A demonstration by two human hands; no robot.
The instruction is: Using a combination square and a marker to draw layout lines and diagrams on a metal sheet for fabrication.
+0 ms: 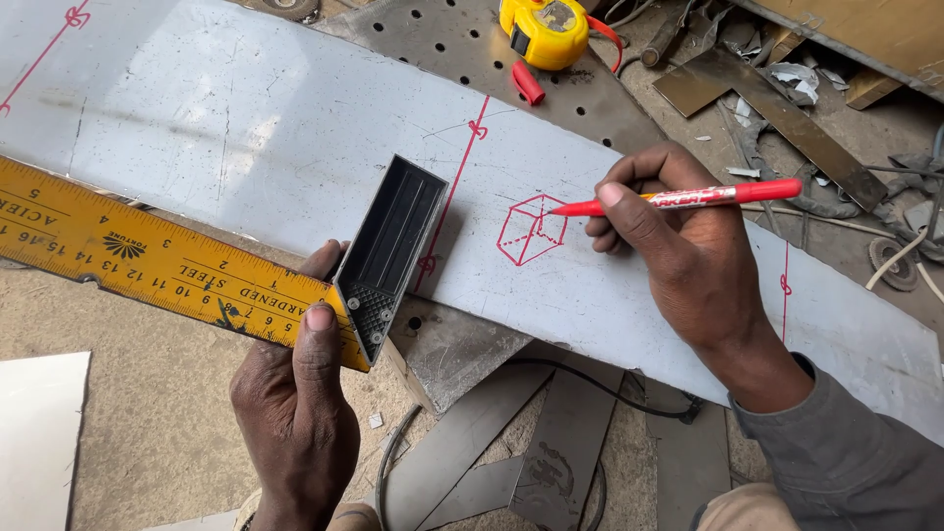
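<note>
My right hand [669, 241] grips a red marker [688, 199] with its tip on a red cube sketch [531, 231] drawn on a long grey metal sheet [246, 128]. My left hand [295, 393] holds a try square near the sheet's front edge, thumb pressed on its yellow ruler blade [147, 258]. The square's black stock [393, 251] lies partly on the sheet. A red marked line [457, 182] runs across the sheet between the stock and the cube.
A yellow tape measure [546, 29] and a red marker cap [528, 84] lie on a perforated metal plate [442, 39] behind the sheet. Metal offcuts [551, 442] and a cable lie on the floor below. Scrap strips [777, 108] clutter the upper right.
</note>
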